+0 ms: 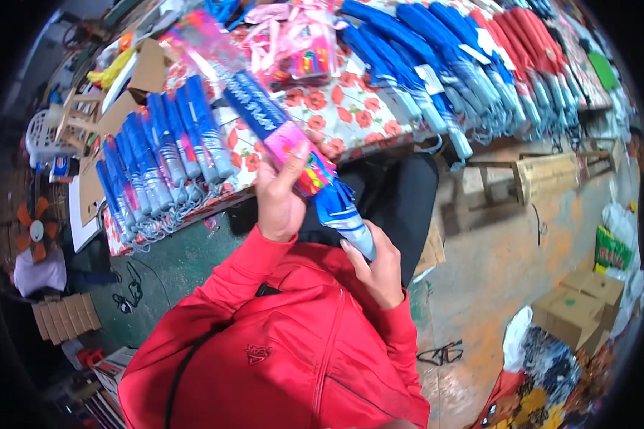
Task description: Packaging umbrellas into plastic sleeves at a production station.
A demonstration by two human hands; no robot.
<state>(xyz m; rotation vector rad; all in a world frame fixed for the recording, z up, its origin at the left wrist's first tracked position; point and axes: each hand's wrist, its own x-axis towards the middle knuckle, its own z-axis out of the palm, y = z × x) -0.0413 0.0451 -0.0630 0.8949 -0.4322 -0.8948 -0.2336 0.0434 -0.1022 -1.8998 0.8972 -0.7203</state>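
Grasping with left hand (pixel 280 196) the pink wrapper (pixel 286 140), with right hand (pixel 378 268) the grey end (pixel 362 242), of a folded blue umbrella (pixel 336 205), apparently to steady it aslant from lap (pixel 412 196) toward the near edge of the table (pixel 371 127). Facing more blue umbrellas (pixel 416 30) and red umbrellas (pixel 529 43), rowed along that edge, tips inward, presumably for easy reach.

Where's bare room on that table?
Bare red-flowered white tablecloth: between the held blue umbrella, pink ribboned pile and long blue umbrellas; narrow strip between held umbrella and left blue-grey umbrella row. Crowded: both ends, including packed red umbrellas.
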